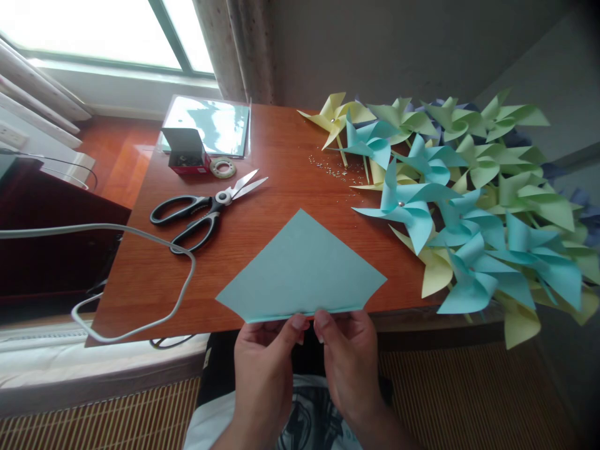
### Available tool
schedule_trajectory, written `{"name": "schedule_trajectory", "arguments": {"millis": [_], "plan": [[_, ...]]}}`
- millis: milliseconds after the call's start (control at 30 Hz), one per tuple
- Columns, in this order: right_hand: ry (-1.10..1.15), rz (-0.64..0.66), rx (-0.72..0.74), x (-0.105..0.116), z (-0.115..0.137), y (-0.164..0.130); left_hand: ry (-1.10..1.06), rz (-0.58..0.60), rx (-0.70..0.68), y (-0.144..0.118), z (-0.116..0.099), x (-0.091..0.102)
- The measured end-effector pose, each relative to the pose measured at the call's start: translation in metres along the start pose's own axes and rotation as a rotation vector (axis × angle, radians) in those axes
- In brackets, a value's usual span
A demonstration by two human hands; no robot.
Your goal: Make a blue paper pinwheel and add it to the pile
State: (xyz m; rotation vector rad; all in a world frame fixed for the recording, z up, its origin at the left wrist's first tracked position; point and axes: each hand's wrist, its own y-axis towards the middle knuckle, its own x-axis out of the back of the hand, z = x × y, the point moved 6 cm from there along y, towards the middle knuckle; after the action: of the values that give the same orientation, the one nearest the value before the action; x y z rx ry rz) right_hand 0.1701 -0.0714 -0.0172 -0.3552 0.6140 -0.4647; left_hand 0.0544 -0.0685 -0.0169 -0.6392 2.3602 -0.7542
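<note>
A light blue paper sheet point(300, 269) lies on the wooden table point(262, 156), one corner pointing away from me, its near part folded along the table's front edge. My left hand point(265, 369) and my right hand point(349, 362) pinch that folded edge side by side, thumbs on top. Black-handled scissors point(206, 212) lie to the left of the sheet, blades apart. A pile of blue, green and yellow paper pinwheels point(464, 200) covers the right side of the table.
A small open box point(186, 151) and a tape roll point(222, 167) sit at the back left, beside a stack of blue sheets point(210, 125). Tiny silver pins point(328, 167) are scattered mid-table. A grey cable point(140, 237) loops over the left corner.
</note>
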Motion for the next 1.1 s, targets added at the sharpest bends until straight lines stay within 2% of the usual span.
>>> {"name": "schedule_trajectory", "arguments": {"millis": [133,300,567,733,867,967,1100], "plan": [[0.002,0.011,-0.013,0.001,-0.001,0.000,-0.018,0.022,0.011,0.000,0.001,-0.002],[-0.008,-0.003,0.015,0.003,0.004,0.002,0.003,-0.015,-0.017,0.000,-0.003,0.001],[-0.063,-0.091,0.045,0.009,0.014,0.010,0.084,-0.021,-0.141,0.011,-0.027,0.021],[-0.053,-0.119,0.055,0.010,0.017,0.012,0.004,-0.010,-0.220,0.012,-0.035,0.023],[-0.025,-0.086,0.022,0.002,0.014,0.010,-0.038,0.090,-0.087,0.005,-0.019,0.007],[-0.002,-0.046,-0.019,-0.004,0.009,0.008,-0.045,0.056,-0.007,0.002,-0.007,0.002],[0.022,-0.037,-0.051,-0.006,0.004,0.006,-0.094,0.026,-0.023,0.003,-0.007,-0.001]]}}
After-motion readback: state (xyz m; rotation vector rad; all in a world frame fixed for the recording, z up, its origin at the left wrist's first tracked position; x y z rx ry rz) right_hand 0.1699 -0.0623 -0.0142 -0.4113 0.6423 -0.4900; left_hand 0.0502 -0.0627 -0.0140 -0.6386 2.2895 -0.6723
